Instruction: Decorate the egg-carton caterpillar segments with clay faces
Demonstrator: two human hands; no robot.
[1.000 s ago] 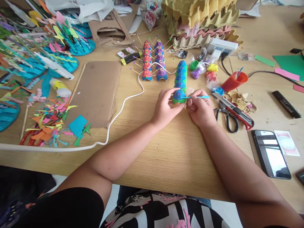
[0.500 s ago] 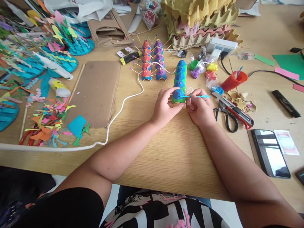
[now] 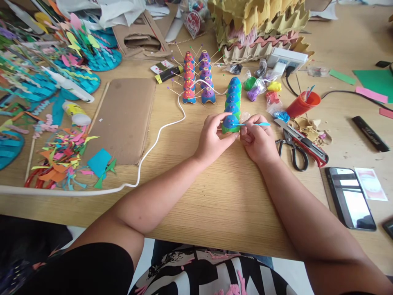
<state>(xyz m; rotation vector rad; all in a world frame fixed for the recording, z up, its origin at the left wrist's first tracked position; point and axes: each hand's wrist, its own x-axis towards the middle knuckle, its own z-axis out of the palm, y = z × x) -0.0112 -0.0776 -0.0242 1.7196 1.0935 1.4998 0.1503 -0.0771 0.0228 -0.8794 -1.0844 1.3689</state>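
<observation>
My left hand point(image 3: 212, 136) grips the front cup point(image 3: 230, 123) of a blue and green row, thumb and fingers on its sides. This cup looks like a piece of egg carton covered in clay, with small eyes. Behind it runs the rest of the row point(image 3: 233, 94); whether it is joined to the held cup I cannot tell. Pinched in my right hand point(image 3: 258, 139) is a thin blue modelling tool point(image 3: 260, 124), lying nearly level. Its tip touches the face of the front cup.
Left of the row stand red point(image 3: 189, 78) and purple point(image 3: 206, 78) cup rows with sticks jutting out. A white cord point(image 3: 159, 131) crosses the table. Pliers point(image 3: 294, 151), a box cutter point(image 3: 307, 143) and an orange cup point(image 3: 302, 104) lie right; a phone point(image 3: 350, 198) is nearer.
</observation>
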